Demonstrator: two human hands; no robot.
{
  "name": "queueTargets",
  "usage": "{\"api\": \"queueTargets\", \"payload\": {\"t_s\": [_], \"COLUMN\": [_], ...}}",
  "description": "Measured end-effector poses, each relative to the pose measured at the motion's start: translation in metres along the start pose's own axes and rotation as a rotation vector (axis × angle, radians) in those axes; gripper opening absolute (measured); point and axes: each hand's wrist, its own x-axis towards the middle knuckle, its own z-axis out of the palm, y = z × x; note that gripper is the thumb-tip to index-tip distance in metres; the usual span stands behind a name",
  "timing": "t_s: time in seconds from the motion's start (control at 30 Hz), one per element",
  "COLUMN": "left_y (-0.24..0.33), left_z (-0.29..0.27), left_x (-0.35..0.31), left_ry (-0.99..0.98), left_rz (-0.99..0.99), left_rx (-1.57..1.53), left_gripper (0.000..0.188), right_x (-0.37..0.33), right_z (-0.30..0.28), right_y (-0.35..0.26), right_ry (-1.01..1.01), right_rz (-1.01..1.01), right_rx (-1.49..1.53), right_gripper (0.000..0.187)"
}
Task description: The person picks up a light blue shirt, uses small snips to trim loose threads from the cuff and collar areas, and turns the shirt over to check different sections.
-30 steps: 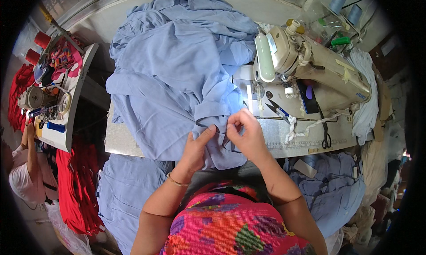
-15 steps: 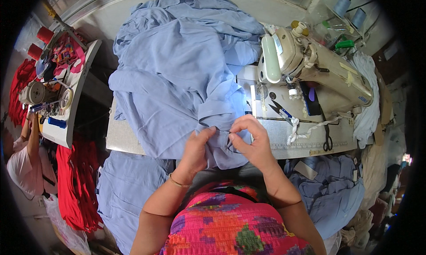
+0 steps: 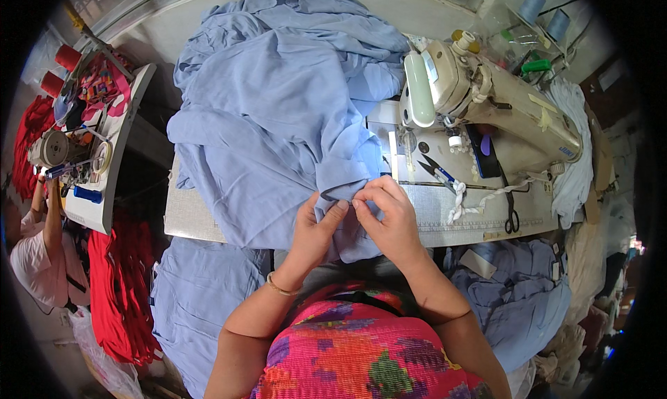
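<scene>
A large heap of light blue fabric [image 3: 278, 107] spreads over the sewing table and hangs over its near edge. My left hand [image 3: 316, 225] grips a folded edge of this fabric between thumb and fingers. Close beside it, my right hand [image 3: 385, 215] pinches the same edge with thumb and forefinger. The fingertips of the two hands almost meet. Between them and the sewing machine [image 3: 500, 93] the cloth is lit brightly near the needle area.
Small thread snips [image 3: 438, 171], black scissors [image 3: 511, 211], a dark phone [image 3: 484, 149] and a white cord [image 3: 479, 210] lie by the machine. More blue fabric [image 3: 201, 309] hangs below left. At far left, a co-worker's arm [image 3: 52, 218] reaches to another machine [image 3: 55, 147].
My hands have drawn closer together on the fabric edge. The left one has moved slightly up and right, and the fold between them now stands up more.
</scene>
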Motion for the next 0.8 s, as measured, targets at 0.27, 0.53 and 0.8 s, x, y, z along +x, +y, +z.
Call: {"api": "queueTargets", "payload": {"t_s": [0.27,0.53,0.8], "left_y": [-0.003,0.003,-0.002], "left_z": [-0.001,0.002,0.008], "left_x": [0.001,0.008,0.007], "left_ry": [0.005,0.085,0.043], "left_rz": [0.008,-0.266,-0.234], "left_rx": [0.151,-0.261,-0.209], "left_gripper": [0.022,0.020,0.022], "right_x": [0.006,-0.001,-0.006], "right_z": [0.001,-0.006,-0.003], "right_y": [0.012,0.033,0.022], "right_ry": [-0.131,-0.004,-0.016], "right_rz": [0.173,0.303,0.253], "right_rx": [0.255,0.574,0.423], "right_gripper": [0.005,0.004,0.003]}}
